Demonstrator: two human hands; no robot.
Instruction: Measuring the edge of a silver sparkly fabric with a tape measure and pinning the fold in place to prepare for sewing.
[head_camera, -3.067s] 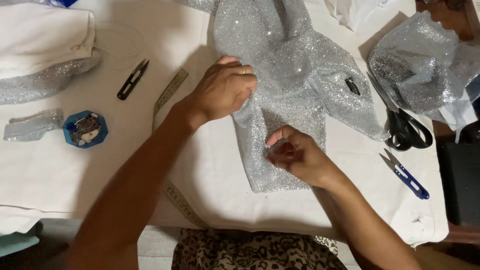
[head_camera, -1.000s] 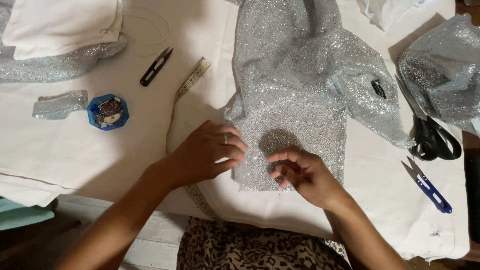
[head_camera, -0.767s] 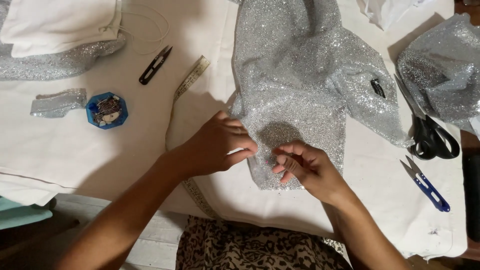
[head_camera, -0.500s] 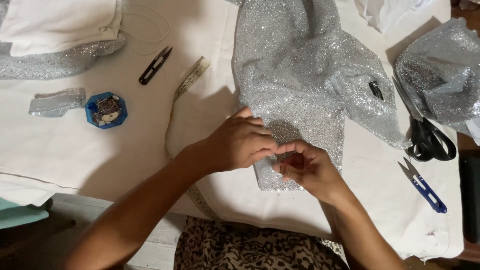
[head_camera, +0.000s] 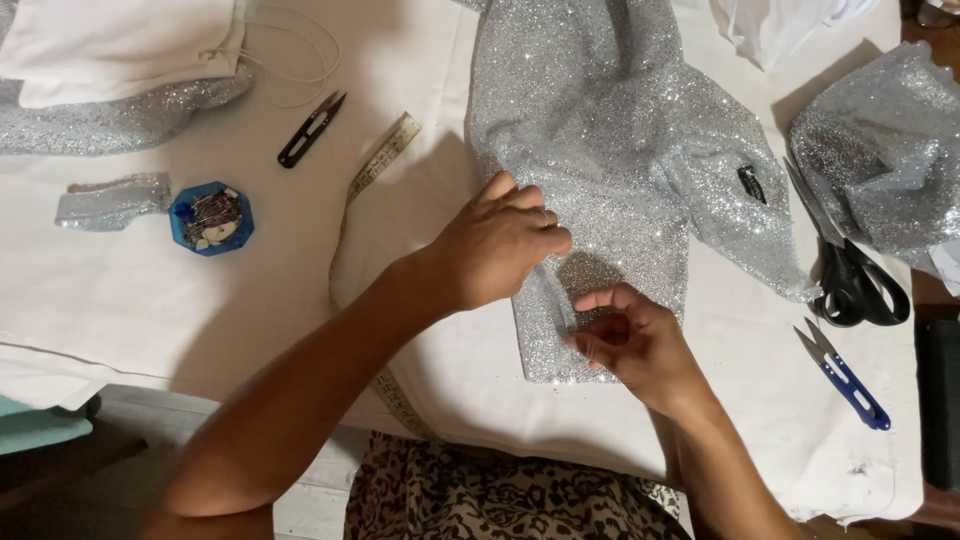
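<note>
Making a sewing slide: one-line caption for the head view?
Both hands, left hand and right hand, pinch a fold in silver glitter fabric on a white table.

Silver glitter fabric (head_camera: 610, 170), blue pin dish (head_camera: 211, 217), white tablecloth (head_camera: 130, 300).

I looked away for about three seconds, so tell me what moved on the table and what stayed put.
The left hand slid down the silver glitter fabric toward the person and now meets the right hand at the lower edge, where both pinch a fold. The right hand barely shifted. The black snips, blue pin dish, tape measure, black scissors and blue snips stayed put.
</note>
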